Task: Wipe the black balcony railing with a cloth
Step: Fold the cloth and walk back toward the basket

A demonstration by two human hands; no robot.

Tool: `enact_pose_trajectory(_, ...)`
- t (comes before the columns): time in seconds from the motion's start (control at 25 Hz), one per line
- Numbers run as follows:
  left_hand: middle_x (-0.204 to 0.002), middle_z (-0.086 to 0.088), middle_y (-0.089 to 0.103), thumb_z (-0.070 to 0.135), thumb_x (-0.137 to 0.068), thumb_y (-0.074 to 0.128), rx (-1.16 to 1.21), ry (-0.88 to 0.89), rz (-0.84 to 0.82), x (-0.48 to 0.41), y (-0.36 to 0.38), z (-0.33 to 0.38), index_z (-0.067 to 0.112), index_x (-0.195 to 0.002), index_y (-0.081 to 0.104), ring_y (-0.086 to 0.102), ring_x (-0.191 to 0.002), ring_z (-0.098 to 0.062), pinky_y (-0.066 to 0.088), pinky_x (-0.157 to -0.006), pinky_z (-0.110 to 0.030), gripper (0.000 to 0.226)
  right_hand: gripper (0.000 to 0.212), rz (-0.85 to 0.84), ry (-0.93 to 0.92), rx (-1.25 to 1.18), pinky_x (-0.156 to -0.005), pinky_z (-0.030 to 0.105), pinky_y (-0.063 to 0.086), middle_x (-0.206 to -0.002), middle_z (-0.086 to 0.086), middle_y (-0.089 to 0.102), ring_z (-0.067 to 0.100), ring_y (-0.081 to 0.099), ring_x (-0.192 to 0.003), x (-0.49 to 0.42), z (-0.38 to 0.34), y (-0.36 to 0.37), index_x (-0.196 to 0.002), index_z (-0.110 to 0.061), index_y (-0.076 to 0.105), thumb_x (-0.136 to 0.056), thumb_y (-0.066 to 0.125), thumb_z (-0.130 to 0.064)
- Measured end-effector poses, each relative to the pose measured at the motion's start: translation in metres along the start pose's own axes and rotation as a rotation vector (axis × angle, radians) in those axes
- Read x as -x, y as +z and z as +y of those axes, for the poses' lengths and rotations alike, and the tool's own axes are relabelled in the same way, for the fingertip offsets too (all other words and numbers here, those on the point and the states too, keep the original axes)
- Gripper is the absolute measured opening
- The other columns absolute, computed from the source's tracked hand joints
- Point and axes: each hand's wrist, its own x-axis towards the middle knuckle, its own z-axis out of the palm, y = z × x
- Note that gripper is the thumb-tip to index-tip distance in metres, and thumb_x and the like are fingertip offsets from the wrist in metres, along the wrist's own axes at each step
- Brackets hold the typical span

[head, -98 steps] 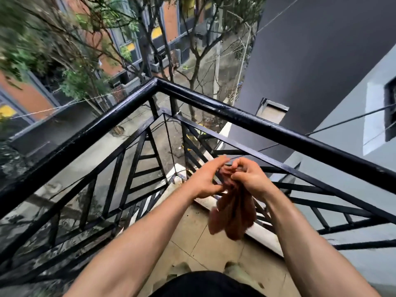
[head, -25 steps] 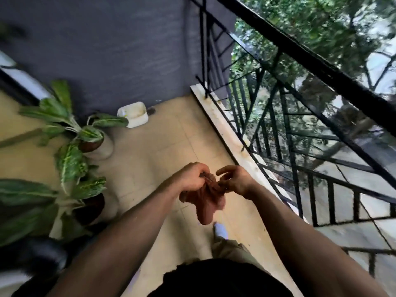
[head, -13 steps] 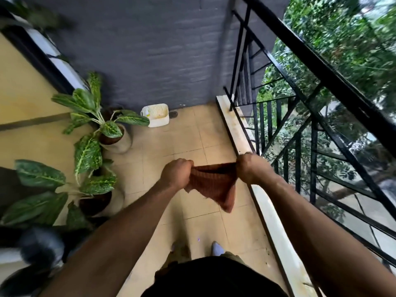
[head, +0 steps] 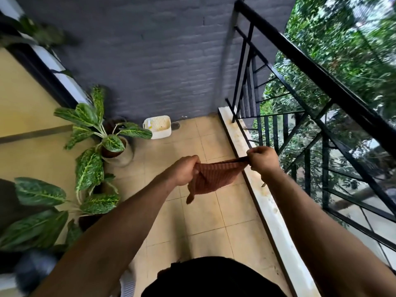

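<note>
A rust-brown ribbed cloth [head: 216,177] is stretched between my two hands above the balcony floor. My left hand [head: 185,170] grips its left end in a fist. My right hand [head: 262,160] pinches its right corner, pulling the top edge taut. The cloth's lower part hangs loose below my hands. The black balcony railing [head: 321,80] runs along the right side, its top bar slanting from upper centre to the right edge. Neither hand touches the railing.
A pale stone kerb [head: 265,202] runs under the railing. Potted leafy plants [head: 94,133] stand on the left against a yellow wall. A small white tray [head: 158,127] sits on the floor by the dark grey wall [head: 150,56]. Beige tiles [head: 212,221] lie below me.
My hands have moved further apart, spreading the cloth wider and tauter. Earlier it was bunched between both hands. My view has turned from the railing corner to this side.
</note>
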Motion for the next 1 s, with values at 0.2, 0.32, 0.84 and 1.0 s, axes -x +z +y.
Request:
enact_pose_trajectory(0.2, -0.084, -0.002, 0.064, 0.027, -0.081, 0.081, -0.085, -0.047, -0.025, -0.005, -0.014, -0.015, 0.017, -0.081, 0.065, 0.063, -0.084, -0.023, 0.046, -0.068, -0.03, 0.019, 0.01, -0.105, -0.249, 0.561, -0.077, 0.032, 0.057, -0.087, -0.002, 0.068, 0.018, 0.064, -0.079, -0.004, 0.001, 0.008, -0.089, -0.015, 0.072, -0.089, 0.064, -0.011)
enact_pose_trajectory(0.32, -0.075, 0.002, 0.06, 0.032, -0.07, 0.089, -0.12, -0.052, -0.01, -0.007, -0.02, -0.024, 0.024, -0.064, 0.055, 0.061, -0.077, -0.021, 0.044, -0.064, -0.03, 0.036, 0.015, -0.173, -0.263, 0.857, -0.068, 0.036, 0.06, -0.088, 0.011, 0.072, 0.029, 0.07, -0.077, -0.002, 0.001, 0.014, -0.092, -0.01, 0.071, -0.09, 0.062, -0.022)
enact_pose_trajectory(0.84, -0.132, -0.021, 0.06, 0.078, -0.08, 0.052, 1.552, -0.128, -0.364, 0.005, -0.078, -0.017, 0.0, -0.131, 0.06, 0.056, -0.122, -0.034, 0.038, -0.105, -0.049, 0.093, 0.086, -0.64, 0.285, -0.836, -0.1, 0.053, 0.049, -0.123, 0.013, 0.07, 0.035, 0.064, -0.114, 0.012, -0.053, -0.012, -0.122, -0.009, 0.065, -0.078, 0.052, -0.082)
enact_pose_trajectory(1.0, -0.117, -0.02, 0.069, 0.065, -0.088, 0.051, 1.591, -0.391, -0.463, 0.022, 0.001, -0.018, 0.001, -0.12, 0.067, 0.066, -0.107, -0.033, 0.049, -0.096, -0.042, 0.074, 0.073, -0.759, 0.419, -0.43, -0.098, 0.057, 0.05, -0.118, 0.015, 0.072, 0.038, 0.065, -0.11, 0.024, 0.011, 0.012, -0.127, -0.006, 0.066, -0.085, 0.062, -0.066)
